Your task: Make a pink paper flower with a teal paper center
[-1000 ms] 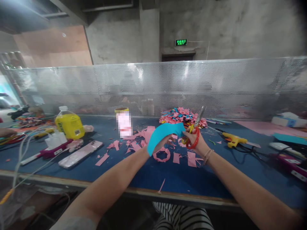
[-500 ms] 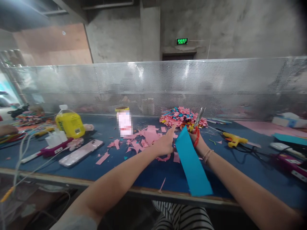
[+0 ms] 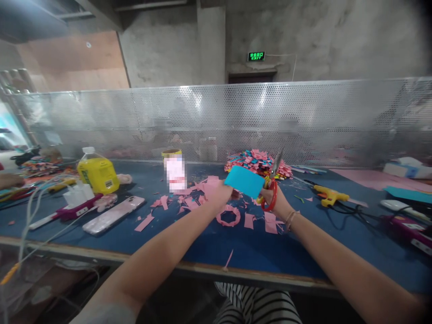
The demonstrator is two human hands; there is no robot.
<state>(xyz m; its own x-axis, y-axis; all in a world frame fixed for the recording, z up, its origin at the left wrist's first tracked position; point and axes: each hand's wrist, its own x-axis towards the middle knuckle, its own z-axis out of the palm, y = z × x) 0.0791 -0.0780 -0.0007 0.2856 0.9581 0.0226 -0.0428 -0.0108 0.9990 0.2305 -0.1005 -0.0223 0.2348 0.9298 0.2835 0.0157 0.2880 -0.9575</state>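
Note:
Between my hands, a folded-looking blue paper strip [image 3: 245, 181] is held above the table. My left hand [image 3: 225, 192] grips its left end, and the strip's right end meets my right hand [image 3: 270, 197]. Scissors [image 3: 270, 203] with red and yellow handles stay in my right hand, their blades pointing up and away. Below lies a pink ring [image 3: 228, 216] with a ruffled edge. Pink paper scraps [image 3: 202, 193] are strewn beside my left hand. Behind the strip rises a heap of pink, blue and yellow paper pieces [image 3: 256, 162].
A yellow glue gun [image 3: 329, 196] with a black cord lies at right. On the left are a phone [image 3: 114, 215], a purple power strip [image 3: 79, 209] and a jug of yellow liquid [image 3: 97, 171]. A perforated metal screen [image 3: 209, 119] closes the back. Another person's hand [image 3: 10, 181] shows far left.
The blue strip, which hung down long toward the table's front edge, is now raised and looks shorter, spanning both hands. My left hand has moved left, and the pink ring shows more fully.

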